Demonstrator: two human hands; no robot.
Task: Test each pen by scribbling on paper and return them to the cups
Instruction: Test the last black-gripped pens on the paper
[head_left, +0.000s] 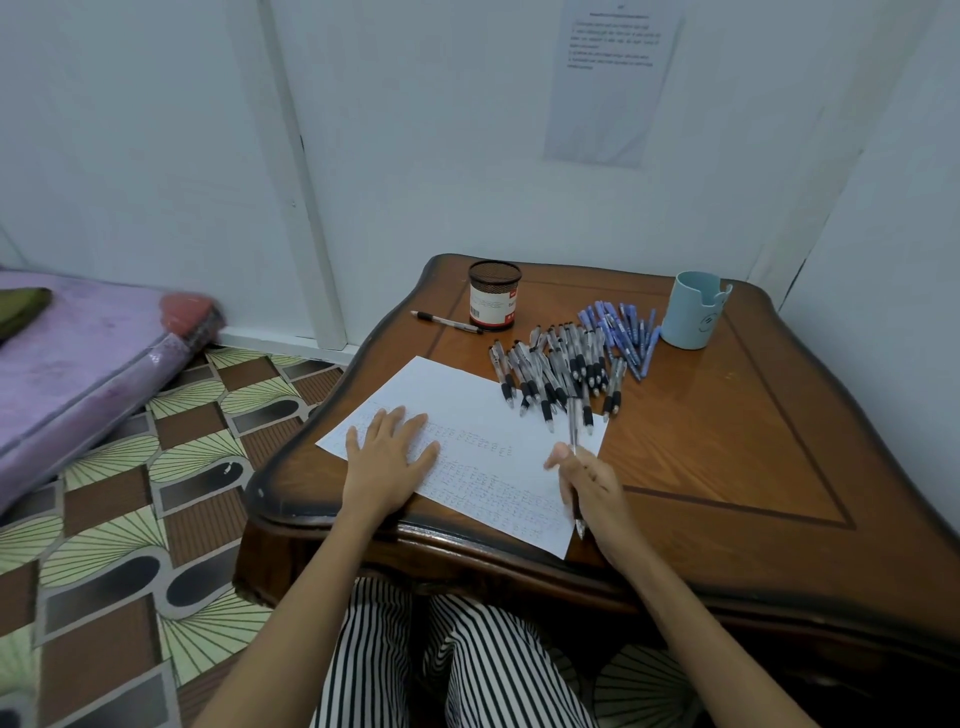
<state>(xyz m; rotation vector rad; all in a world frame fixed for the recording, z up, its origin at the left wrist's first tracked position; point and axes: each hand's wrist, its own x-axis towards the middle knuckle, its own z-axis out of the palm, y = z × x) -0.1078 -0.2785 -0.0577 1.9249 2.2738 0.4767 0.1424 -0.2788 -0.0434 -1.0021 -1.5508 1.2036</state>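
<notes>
A white sheet of paper (483, 415) covered in small scribbles lies on the wooden table (727, 441). My left hand (387, 457) rests flat on the sheet's left part, fingers straight. My right hand (589, 488) grips a clear black-grip pen (574, 431) over the sheet's right edge, its tip pointing toward me. A heap of black pens (556, 369) lies behind the paper, with blue pens (621, 325) beside it. A black mesh cup (493, 296) stands at the back left and a light blue cup (696, 309) at the back right. One black pen (444, 322) lies alone left of the mesh cup.
The table stands in a corner against white walls; a printed sheet (613, 78) hangs on the wall behind. A purple mattress (78, 353) lies on the patterned floor (130, 519) to the left. My striped trousers (441, 665) show under the table's front edge.
</notes>
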